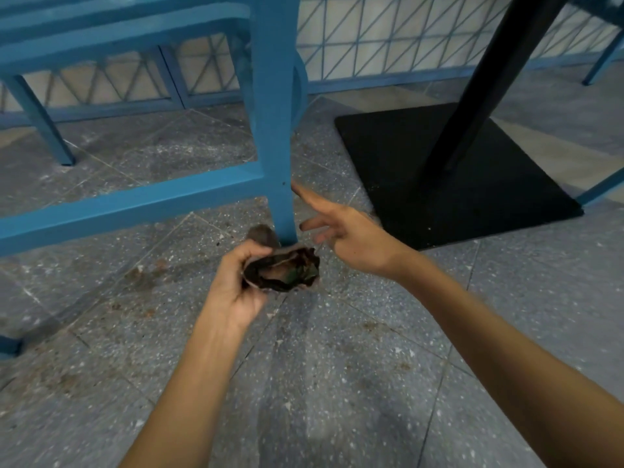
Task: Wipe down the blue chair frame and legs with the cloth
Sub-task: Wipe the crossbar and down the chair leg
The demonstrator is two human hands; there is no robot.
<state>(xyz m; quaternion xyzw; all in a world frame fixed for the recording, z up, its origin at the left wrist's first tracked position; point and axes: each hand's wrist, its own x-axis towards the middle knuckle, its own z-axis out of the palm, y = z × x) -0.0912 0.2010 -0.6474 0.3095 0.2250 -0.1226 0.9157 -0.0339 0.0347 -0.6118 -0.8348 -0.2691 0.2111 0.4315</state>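
Gripping a crumpled dark cloth point(283, 273) in the left hand point(236, 282), fingers curled round it, low over the speckled grey tile floor point(337, 366) and just beside the foot of the blue chair leg point(278, 130). Holding the right hand point(351, 238) out to the leg's right, fingers straight and spread, index fingertip touching the leg's right edge level with the blue lower rail point(135, 201). Facing, farther right, a black square table base point(405, 163) carrying a black post point(489, 79), with a blue lattice panel point(388, 35) behind.
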